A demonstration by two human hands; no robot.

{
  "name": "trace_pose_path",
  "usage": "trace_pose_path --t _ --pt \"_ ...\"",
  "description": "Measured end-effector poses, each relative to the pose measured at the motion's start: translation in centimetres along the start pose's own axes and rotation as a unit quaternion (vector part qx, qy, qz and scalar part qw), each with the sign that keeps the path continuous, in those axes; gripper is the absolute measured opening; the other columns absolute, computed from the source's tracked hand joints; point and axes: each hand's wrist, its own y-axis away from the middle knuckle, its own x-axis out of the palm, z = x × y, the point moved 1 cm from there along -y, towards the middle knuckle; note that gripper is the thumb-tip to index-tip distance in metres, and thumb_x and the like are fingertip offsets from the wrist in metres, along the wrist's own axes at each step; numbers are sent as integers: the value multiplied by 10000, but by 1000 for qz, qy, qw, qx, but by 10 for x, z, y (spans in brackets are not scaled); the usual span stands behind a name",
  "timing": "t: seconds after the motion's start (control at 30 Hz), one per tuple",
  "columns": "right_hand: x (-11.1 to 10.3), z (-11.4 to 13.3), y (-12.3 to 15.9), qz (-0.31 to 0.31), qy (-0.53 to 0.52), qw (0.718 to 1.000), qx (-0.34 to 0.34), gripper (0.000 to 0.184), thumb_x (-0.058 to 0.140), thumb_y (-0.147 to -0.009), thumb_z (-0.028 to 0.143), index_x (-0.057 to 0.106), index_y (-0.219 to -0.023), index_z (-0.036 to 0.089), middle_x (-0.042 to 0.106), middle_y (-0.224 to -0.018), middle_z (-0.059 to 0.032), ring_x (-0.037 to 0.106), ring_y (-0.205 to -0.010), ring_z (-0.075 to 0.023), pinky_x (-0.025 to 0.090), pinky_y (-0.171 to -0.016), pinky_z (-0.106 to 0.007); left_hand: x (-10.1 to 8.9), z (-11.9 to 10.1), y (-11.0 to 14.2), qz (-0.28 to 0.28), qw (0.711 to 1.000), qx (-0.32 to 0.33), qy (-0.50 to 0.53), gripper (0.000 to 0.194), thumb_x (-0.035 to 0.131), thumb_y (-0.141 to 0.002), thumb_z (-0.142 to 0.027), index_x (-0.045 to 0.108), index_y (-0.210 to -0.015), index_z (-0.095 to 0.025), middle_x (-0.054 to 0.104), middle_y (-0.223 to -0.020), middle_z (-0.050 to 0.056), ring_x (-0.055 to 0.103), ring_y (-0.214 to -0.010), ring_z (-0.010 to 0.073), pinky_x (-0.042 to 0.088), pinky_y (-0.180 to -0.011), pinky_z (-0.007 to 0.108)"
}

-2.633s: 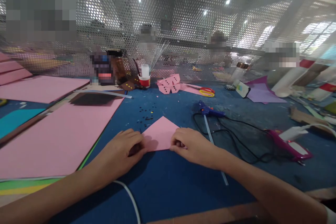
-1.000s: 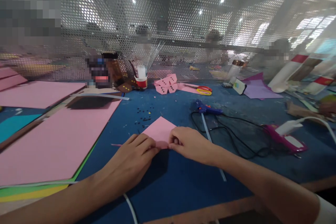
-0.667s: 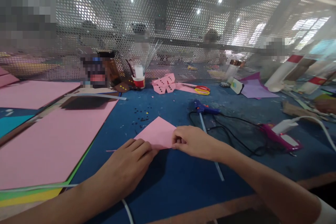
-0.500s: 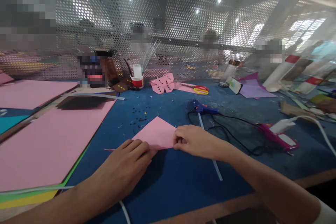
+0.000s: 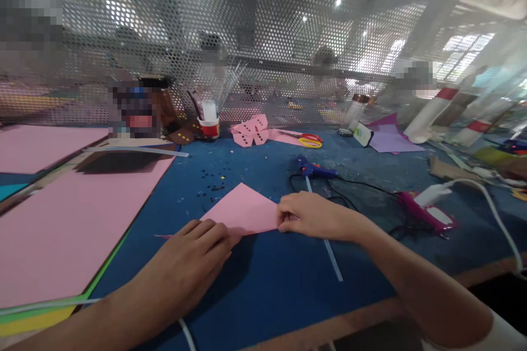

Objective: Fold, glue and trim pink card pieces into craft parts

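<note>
A folded piece of pink paper [image 5: 242, 208] lies on the blue tabletop, its peak pointing away from me. Curled fingers of my left hand [image 5: 201, 255] press and hold its near left edge, hiding that corner. At the paper's right corner my right hand [image 5: 307, 215] is closed in a pinch, with the thumb and forefinger on the edge. A thin pink strip [image 5: 163, 236] shows just left of my left hand. Beyond the paper are scattered small black dots [image 5: 212, 186].
Behind my right hand lies a blue glue gun [image 5: 315, 168] with a clear glue stick [image 5: 333, 260] and a black cord. Scissors [image 5: 308, 140] and a dotted pink cutout [image 5: 250, 130] lie farther back. Large pink sheets [image 5: 82, 219] cover the left; a pink power strip [image 5: 428, 213] is right.
My right hand has slid slightly to the right along the paper's near edge, toward its corner. My left hand stays on the left edge. The whole view has shifted a little.
</note>
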Motion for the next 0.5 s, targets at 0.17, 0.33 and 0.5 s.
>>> trace_pose_path --t 0.17,0.33,0.5 --pt "-4 -3 1 10 4 1000 -8 63 682 -901 230 723 -935 196 729 -958 -14 647 -877 -174 392 -724 -257 -2 0 -1 -12 1000 3 -2 348 405 -1019 -142 639 -1258 -242 668 -962 65 622 -906 202 490 -822 333" --pt "-5 -8 3 16 19 1000 -9 59 697 -889 231 734 -924 200 737 -949 -8 652 -871 -170 392 -725 -254 1 3 1 -3 1000 5 -1 344 423 -1017 -145 626 -1280 -233 668 -969 66 618 -883 199 485 -802 334" --pt "-7 -12 5 24 9 1000 0 60 701 -872 218 739 -918 210 754 -948 -3 663 -863 -170 397 -723 -246 7 7 6 16 1000 12 0 342 444 -1011 -135 610 -1297 -220 674 -1044 70 606 -915 213 464 -815 360"
